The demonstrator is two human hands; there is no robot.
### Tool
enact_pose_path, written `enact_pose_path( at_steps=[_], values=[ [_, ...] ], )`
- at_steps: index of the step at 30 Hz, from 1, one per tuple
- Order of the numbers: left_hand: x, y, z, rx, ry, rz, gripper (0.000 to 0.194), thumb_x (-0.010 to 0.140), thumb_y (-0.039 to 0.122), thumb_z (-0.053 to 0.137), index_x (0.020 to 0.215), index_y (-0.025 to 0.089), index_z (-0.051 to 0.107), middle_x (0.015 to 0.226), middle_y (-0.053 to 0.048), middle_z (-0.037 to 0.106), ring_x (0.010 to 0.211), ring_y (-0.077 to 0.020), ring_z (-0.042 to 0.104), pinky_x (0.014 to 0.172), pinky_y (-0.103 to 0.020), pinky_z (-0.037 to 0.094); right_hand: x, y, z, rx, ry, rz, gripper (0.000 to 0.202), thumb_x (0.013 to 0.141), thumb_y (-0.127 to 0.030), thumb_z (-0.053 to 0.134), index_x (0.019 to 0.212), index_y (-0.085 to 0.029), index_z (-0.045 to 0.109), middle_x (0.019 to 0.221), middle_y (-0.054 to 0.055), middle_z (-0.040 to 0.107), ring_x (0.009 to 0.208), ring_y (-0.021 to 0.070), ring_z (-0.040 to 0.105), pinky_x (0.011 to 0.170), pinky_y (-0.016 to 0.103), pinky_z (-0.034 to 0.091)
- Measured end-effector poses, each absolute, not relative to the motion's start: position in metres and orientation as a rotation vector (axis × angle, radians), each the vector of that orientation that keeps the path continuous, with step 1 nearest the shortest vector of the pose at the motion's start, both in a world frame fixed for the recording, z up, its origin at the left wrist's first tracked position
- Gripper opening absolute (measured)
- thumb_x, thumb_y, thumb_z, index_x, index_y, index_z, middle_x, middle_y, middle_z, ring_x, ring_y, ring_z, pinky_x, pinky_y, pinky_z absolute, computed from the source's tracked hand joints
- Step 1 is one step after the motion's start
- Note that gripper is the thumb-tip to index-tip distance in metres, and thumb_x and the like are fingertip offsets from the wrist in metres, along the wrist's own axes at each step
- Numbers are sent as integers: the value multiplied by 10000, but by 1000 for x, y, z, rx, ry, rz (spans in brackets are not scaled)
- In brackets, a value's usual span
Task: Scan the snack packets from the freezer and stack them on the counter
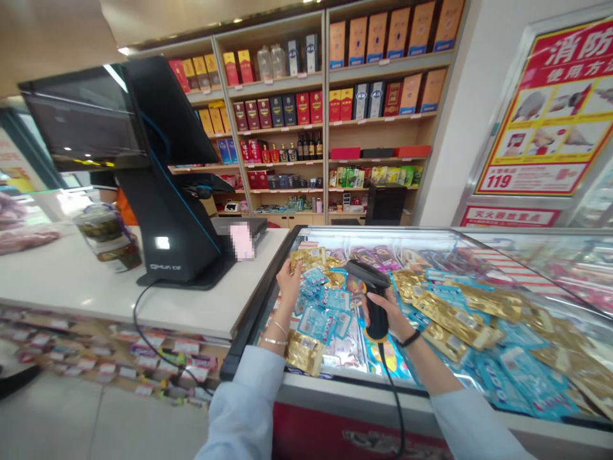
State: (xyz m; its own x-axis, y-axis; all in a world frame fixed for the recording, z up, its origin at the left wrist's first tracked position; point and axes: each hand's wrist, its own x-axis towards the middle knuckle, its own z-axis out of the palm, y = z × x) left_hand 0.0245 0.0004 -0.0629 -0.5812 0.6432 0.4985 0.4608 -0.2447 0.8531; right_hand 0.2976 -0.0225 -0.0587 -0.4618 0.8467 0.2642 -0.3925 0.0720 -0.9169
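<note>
Light-blue sleeves (pixel 244 402), a pair; right hand (pixel 393 314), fingers clamped round a black corded scanner (pixel 371 275) above the glass-topped case (pixel 335 386); left hand (pixel 288 282), fingers at a gold packet (pixel 309 257) in its far-left corner, whether gripping cannot be told, blue packets (pixel 318 322) near.

Black scanner (pixel 372 275) near gold packet (pixel 309 257)

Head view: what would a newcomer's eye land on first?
Probably the black scanner in the grip of the right hand, right of centre, over a display case strewn with gold packets and blue packets. Next, the big dark monitor above the white counter at left, then the red-and-yellow poster at upper right.
</note>
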Motion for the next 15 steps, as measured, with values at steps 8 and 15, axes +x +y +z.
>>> enact_pose_path(
  at_steps=[8, 15],
  values=[
    [39, -8, -65, 1489, 1757, 1886, 196, 862, 295, 620, 961, 163, 724, 885, -50, 753, 839, -208, 687, 793, -303, 509, 302, -42, -54, -552, -1303, 1562, 382, 738, -523, 784, 892, -223, 607, 534, -14, 620, 351, 151, 539, 339, 258, 454],
    [67, -12, -52, 1451, 1617, 1899, 180, 842, 232, 628, 971, 166, 736, 898, -34, 752, 843, -185, 674, 809, -301, 529, 339, -57, -36, -585, -1287, 1467, 388, 732, -543, 764, 925, -227, 647, 524, -4, 587, 380, 168, 532, 368, 280, 452]
  ],
)
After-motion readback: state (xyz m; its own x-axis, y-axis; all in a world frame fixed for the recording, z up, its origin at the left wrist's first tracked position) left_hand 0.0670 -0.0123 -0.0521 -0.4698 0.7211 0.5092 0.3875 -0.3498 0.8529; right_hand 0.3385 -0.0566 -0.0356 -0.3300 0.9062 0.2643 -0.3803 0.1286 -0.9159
